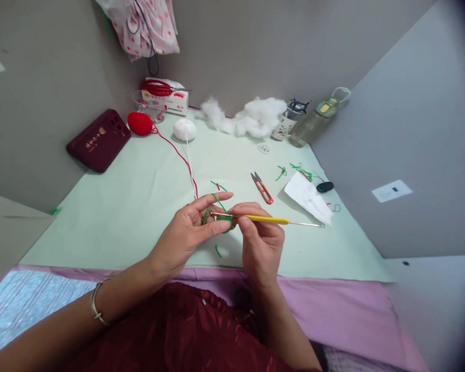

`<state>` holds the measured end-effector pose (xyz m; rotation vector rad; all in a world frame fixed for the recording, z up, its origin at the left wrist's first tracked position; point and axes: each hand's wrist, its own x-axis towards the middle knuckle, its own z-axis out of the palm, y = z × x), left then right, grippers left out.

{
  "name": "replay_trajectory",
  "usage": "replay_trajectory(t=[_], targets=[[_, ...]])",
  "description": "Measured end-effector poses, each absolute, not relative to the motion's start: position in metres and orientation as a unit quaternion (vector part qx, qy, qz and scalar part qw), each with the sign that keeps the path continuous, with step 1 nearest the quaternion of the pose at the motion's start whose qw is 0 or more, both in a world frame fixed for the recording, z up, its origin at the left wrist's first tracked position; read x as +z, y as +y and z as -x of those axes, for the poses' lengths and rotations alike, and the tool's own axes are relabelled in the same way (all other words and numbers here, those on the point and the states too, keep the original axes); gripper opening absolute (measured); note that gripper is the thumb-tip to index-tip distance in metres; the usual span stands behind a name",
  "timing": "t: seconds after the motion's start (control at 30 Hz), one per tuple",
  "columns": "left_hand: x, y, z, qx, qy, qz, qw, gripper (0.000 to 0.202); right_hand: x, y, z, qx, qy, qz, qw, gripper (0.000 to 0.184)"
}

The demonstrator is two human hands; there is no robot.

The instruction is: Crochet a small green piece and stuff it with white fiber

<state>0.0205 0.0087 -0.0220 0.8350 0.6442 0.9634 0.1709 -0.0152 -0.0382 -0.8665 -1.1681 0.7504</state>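
Observation:
My left hand (189, 232) pinches a small loop of green yarn (223, 219) between thumb and fingers, with a strand running over the forefinger. My right hand (261, 240) is closed on a yellow-handled crochet hook (269, 219) that lies across, its metal tip pointing left into the green yarn. Both hands hover over the pale green table cover (139, 206), near its front edge.
Orange snips (262, 187), white paper (308, 196), green yarn scraps (300, 169) and a small black object (325, 186) lie to the right. Farther back lie a red yarn ball (140, 123), white yarn ball (185, 129), stuffing (248, 118), bottle (318, 119), maroon case (98, 138).

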Motion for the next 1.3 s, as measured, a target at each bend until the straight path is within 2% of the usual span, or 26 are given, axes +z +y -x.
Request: replay_trajectory(t=[0.3,0.47,0.67,0.83,1.07,1.3], targets=[[-0.016,0.010,-0.015,0.403,0.292,-0.413,0.763,0.059,-0.037,-0.014,-0.174,0.379,-0.472,0.413,0.680,0.010],[-0.009,0.013,-0.011,0.363,0.282,-0.454,0.764,0.052,-0.036,-0.007,-0.177,0.477,-0.350,0.388,0.707,0.014],[-0.005,0.013,-0.014,0.375,0.298,-0.447,0.756,0.061,-0.025,-0.008,-0.173,0.522,-0.318,0.371,0.699,0.019],[-0.004,0.010,-0.013,0.403,0.310,-0.444,0.738,0.054,-0.020,-0.014,-0.168,0.491,-0.351,0.381,0.700,0.018],[0.000,0.008,-0.013,0.420,0.330,-0.425,0.731,0.047,-0.019,-0.022,-0.168,0.367,-0.460,0.405,0.700,0.011],[-0.003,0.007,-0.010,0.425,0.337,-0.420,0.728,0.038,-0.016,-0.023,-0.170,0.316,-0.441,0.408,0.734,0.014]])
